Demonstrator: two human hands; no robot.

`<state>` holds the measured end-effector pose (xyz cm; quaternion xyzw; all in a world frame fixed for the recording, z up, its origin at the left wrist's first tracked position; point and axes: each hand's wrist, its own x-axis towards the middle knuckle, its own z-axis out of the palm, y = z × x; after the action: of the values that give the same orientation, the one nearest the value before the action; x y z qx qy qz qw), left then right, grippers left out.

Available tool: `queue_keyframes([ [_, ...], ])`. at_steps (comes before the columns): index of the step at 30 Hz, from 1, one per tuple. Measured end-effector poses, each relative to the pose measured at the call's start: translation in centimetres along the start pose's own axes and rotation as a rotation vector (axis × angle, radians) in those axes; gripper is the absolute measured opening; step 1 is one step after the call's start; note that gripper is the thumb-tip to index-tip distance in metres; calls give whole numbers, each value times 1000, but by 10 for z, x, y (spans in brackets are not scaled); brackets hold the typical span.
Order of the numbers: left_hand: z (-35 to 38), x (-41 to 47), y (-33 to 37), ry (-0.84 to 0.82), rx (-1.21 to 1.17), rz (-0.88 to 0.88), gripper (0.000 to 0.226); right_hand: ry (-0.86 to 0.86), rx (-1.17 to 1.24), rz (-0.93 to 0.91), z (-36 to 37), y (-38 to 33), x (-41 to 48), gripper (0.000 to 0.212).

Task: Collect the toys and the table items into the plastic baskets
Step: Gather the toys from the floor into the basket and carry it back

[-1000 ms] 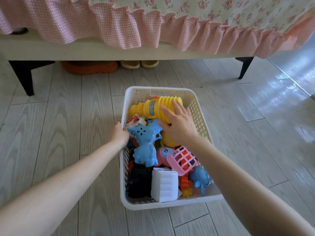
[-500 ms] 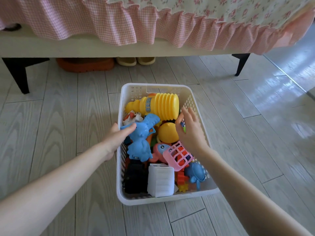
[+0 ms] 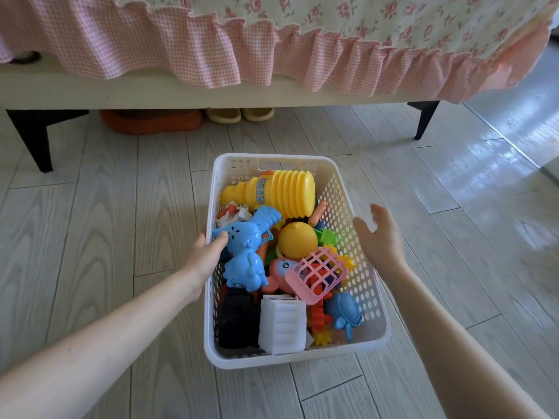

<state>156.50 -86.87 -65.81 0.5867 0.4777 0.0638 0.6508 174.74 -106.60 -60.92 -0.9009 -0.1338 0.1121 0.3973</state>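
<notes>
Head view is showing me the white plastic basket (image 3: 209,313) sitting on the pale wood-plank floor (image 3: 106,222), just in front of a bed with a pink gingham frill (image 3: 181,55). The left hand (image 3: 202,258) is clasping the basket's left rim. Its thumb is hooking over to the inside and pressing against a blue animal toy (image 3: 245,261), while the other fingers are going down the outer wall where I cannot see them. The right hand (image 3: 379,237) is hovering by the right rim with fingers spread and loose, holding nothing. It is blurred, so I cannot tell whether it is touching the plastic. Inside, the toys are lying in a heap: a yellow ribbed toy (image 3: 284,193) at the far end, a yellow ball (image 3: 298,240) just nearer than it, and a small pink lattice basket (image 3: 317,275) tilting on top of a pink fish-like toy (image 3: 279,267). A white ribbed block (image 3: 282,325) is standing at the near end beside a dark toy (image 3: 237,319), and a blue turtle-shaped toy (image 3: 344,313) is lying in the near right corner. Small orange, green and yellow pieces are poking out between them. Under the bed, a pair of pale slippers (image 3: 239,114) is sitting next to an orange tray-like thing (image 3: 151,120), with a black bed leg (image 3: 33,137) standing at the left.
</notes>
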Motion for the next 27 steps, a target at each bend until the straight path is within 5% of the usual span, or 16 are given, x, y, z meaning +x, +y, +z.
queue_keyframes([
  [2, 3, -2, -2, 34, -20, -17, 57, -252, 44, 186, -1, 13, -1, 51],
  [4, 5, -2, 1, 46, -26, -26, 54, -349, 44, 250, 3, 21, -2, 23],
  [16, -4, -14, 44, 50, -36, -18, 45, -264, 115, 227, -26, -26, -4, 16],
  [27, -40, -116, 228, 62, -33, -62, 40, -262, 159, 299, -148, -186, -18, 12],
])
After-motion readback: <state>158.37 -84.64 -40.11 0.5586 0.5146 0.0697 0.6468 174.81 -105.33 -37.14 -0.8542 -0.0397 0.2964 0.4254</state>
